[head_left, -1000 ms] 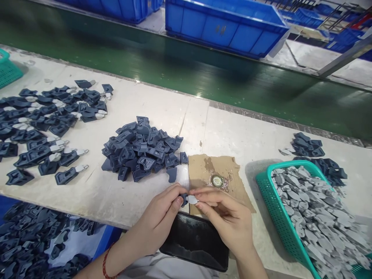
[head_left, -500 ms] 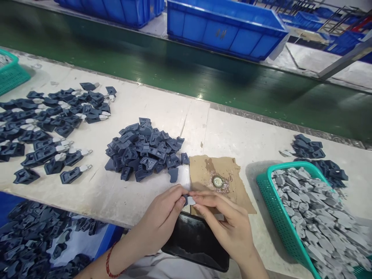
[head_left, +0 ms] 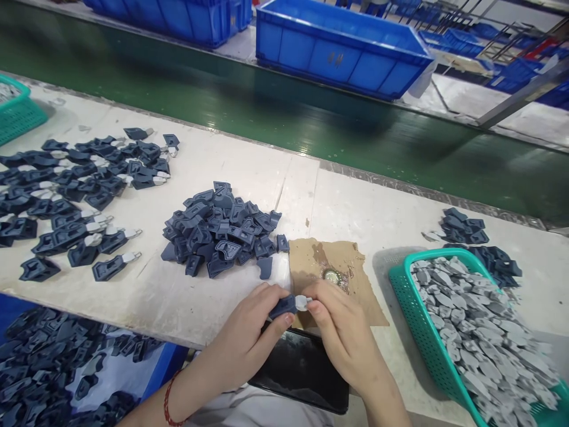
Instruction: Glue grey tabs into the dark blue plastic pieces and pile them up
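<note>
In front of me my left hand point(head_left: 255, 323) grips a dark blue plastic part point(head_left: 283, 305) between thumb and fingers. A light grey plastic piece point(head_left: 301, 303) sits at its right end, pinched by the thumb and fingertips of my right hand point(head_left: 342, 326). The two parts touch end to end; how they join I cannot make out. Just beyond my hands a pile of dark blue parts point(head_left: 222, 228) lies on the white table point(head_left: 240, 160). To the right, a green basket point(head_left: 409, 308) holds many grey pieces point(head_left: 475, 332).
A brown cardboard sheet point(head_left: 306, 261) bears a round cap point(head_left: 332, 277) in a wet patch. A black phone-like slab point(head_left: 302, 367) lies below my hands. Blue-and-grey assemblies point(head_left: 111, 267) cover the left side. A blue bin point(head_left: 171, 367) stands lower left; a green belt point(head_left: 186, 89) runs behind.
My fingers have shifted, so more of the dark blue part and the grey piece shows. My right hand has closed in around the grey end. The view has tilted slightly.
</note>
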### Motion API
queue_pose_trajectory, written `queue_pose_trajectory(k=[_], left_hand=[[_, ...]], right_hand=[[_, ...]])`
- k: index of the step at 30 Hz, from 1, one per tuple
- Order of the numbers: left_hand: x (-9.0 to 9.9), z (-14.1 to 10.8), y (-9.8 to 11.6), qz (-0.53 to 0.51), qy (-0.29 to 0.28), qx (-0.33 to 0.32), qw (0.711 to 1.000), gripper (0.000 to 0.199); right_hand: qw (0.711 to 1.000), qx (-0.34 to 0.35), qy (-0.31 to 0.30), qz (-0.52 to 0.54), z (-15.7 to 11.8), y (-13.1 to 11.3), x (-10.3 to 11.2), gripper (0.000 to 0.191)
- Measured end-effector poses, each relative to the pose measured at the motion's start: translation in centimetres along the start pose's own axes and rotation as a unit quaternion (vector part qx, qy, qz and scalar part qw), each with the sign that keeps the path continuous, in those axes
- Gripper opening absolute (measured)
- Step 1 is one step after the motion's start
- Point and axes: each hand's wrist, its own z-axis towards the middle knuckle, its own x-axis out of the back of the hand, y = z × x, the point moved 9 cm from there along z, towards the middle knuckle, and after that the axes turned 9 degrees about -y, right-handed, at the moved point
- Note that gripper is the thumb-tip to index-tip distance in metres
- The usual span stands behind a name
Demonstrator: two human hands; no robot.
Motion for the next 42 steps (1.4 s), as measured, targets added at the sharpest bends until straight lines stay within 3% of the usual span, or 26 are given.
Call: queue_pose_trajectory(k=[5, 12, 18, 21, 23, 25, 27, 30, 33, 36, 38, 40, 42], left_hand=[[0.1, 0.1, 0.1, -0.001, 0.002, 0.004, 1.000, 0.024], [-0.1, 0.1, 0.1, 0.009, -0.011, 0.007, 1.000, 0.027], [0.2, 0.0, 0.2, 0.001, 0.009, -0.007, 1.000, 0.024], [0.3, -0.2, 0.3, -0.011, 0.019, -0.021, 1.000, 0.023], [0.8, -0.5, 0.1, -0.033, 0.049, -0.034, 0.998, 0.022], [1.5, -1.0, 0.1, -0.047, 0.093, -0.055, 0.993, 0.020], [2.2, -1.6, 0.6, -0.039, 0.133, -0.094, 0.986, 0.017], [3.1, -2.9, 1.9, 0.001, 0.183, -0.148, 0.972, 0.017], [5.5, -5.4, 3.3, 0.066, 0.282, -0.172, 0.942, 0.020], [9.6, -9.0, 4.3, 0.163, 0.439, -0.158, 0.869, 0.022], [12.5, -10.8, 4.0, 0.241, 0.509, -0.107, 0.819, 0.025], [15.2, -11.9, 3.3, 0.340, 0.544, -0.039, 0.766, 0.032], [17.7, -11.8, 1.5, 0.411, 0.516, 0.043, 0.750, 0.037]], right_hand=[[0.997, 0.023, -0.020, -0.077, 0.9, -1.3, -1.0, 0.036], [0.996, -0.004, -0.046, -0.072, 1.0, -1.2, -1.3, 0.037], [0.997, -0.016, -0.024, -0.070, 0.6, -1.5, -0.9, 0.039], [0.997, -0.043, 0.011, -0.067, -0.8, -0.5, 1.9, 0.034], [0.981, -0.089, 0.122, -0.120, -3.0, 1.1, 6.3, 0.025], [0.937, -0.176, 0.218, -0.207, -5.8, 3.5, 10.7, 0.029], [0.911, -0.239, 0.208, -0.263, -7.7, 6.1, 13.2, 0.043], [0.913, -0.278, 0.150, -0.258, -8.9, 9.6, 14.5, 0.046], [0.925, -0.258, 0.128, -0.246, -8.8, 10.6, 14.4, 0.044], [0.928, -0.245, 0.132, -0.249, -8.2, 10.2, 14.4, 0.044], [0.925, -0.258, 0.141, -0.242, -8.2, 10.0, 14.7, 0.050], [0.916, -0.301, 0.144, -0.222, -8.6, 10.3, 15.1, 0.053], [0.900, -0.346, 0.160, -0.212, -9.5, 10.4, 15.5, 0.044]])
